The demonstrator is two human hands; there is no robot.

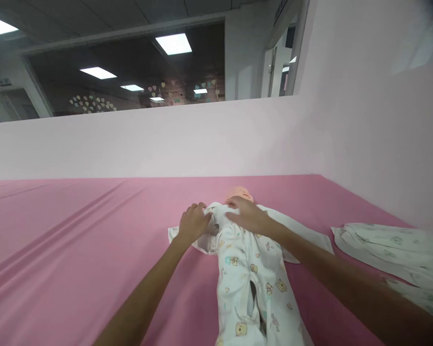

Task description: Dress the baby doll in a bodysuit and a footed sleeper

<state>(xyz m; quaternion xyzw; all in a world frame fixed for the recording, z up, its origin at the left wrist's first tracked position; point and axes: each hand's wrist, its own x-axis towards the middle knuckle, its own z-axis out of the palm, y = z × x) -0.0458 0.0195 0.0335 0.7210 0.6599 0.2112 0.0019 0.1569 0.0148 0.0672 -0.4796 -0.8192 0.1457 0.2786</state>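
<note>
A baby doll lies on its back, its head at the far end. Printed white baby trousers with little bears cover its lower body, with a gap between the legs. A white baby top lies around the upper body, one side spread out to the right. My left hand has its fingers curled on the top's cloth at the doll's left-hand edge in view, by the shoulder. Over the chest, just below the head, my right hand hovers or rests with thumb and fingers apart; it hides part of the doll's face and chest.
Pink sheeting covers the surface, with creases on the left. Folded white printed cloths lie at the right. A low white wall closes off the back, and another wall rises on the right. Behind is a dark window.
</note>
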